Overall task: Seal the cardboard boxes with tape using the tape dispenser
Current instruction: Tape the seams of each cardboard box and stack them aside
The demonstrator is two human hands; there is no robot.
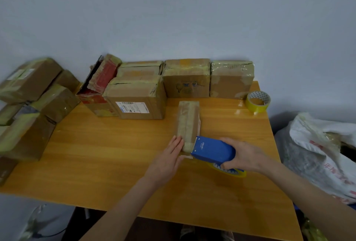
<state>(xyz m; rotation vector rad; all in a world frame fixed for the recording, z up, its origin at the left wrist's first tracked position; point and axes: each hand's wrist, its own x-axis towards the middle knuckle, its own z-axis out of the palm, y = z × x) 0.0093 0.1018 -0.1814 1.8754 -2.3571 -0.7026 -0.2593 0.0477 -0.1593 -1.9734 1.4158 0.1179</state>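
1. The right grip (244, 156), a bare hand, was closed around the blue tape dispenser (212, 150), with the fingers curled under its body and the thumb on top.
2. The dispenser's front edge touched the near end of a narrow cardboard box (187, 123), and a yellow tape roll (231, 172) showed under the dispenser, below the fingers.
3. The left grip (167, 159), also a bare hand, held nothing; its fingers were straight and lay flat against the near left side of the narrow box.
4. The narrow box lay lengthwise on the bench (115, 154), a little right of the middle, already covered with pale tape along its top.
5. The bench had a smooth orange-brown wood surface with some shine near the far right corner.
6. A spare roll of yellow tape (258, 102) stood at that far right corner.
7. A row of taped boxes (186, 78) stood along the far edge, against the wall, and one of them carried a white label (133, 107).
8. More taped boxes (28, 86) were piled left of the bench.
9. A white bag (317, 144) with red print sat to the right of the bench.
10. The wall (173, 9) behind was plain and pale blue-grey.
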